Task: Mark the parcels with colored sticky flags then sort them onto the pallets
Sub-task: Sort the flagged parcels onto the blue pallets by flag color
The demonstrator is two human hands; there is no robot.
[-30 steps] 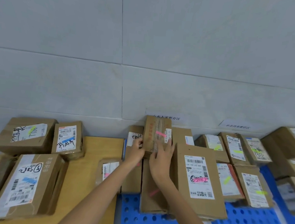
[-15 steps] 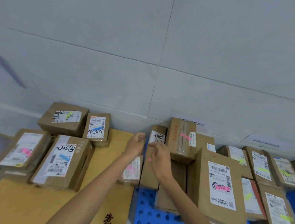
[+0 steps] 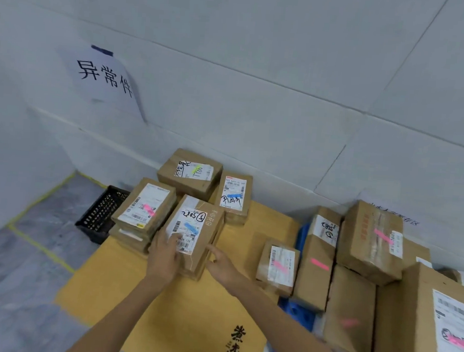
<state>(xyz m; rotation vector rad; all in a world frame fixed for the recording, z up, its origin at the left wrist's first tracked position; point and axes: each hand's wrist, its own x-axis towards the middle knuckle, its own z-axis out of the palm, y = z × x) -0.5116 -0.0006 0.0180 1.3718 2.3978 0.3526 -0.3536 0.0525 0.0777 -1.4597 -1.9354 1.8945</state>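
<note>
A cardboard parcel with a blue flag on its white label [image 3: 193, 231] lies on the yellow cardboard sheet [image 3: 159, 309]. My left hand [image 3: 164, 256] rests on its near left end, fingers over the label. My right hand [image 3: 222, 264] reaches to its near right side with fingers extended, touching or almost touching it. Beside it lie a parcel with a pink flag [image 3: 146, 208], one with a yellow-green flag [image 3: 191, 172] and another with a blue flag [image 3: 233, 196]. Pink-flagged parcels [image 3: 317, 254] stand on the blue pallet [image 3: 296, 311] to the right.
A black plastic crate [image 3: 100, 212] sits on the grey floor at the left, by yellow tape lines. A paper sign [image 3: 105, 78] with black characters hangs on the white wall. More large boxes [image 3: 435, 325] crowd the right edge.
Both hands left the pink-flagged box on the blue pallet and moved left to the blue-flagged parcel on the yellow sheet. The view swung left, showing the wall sign and crate.
</note>
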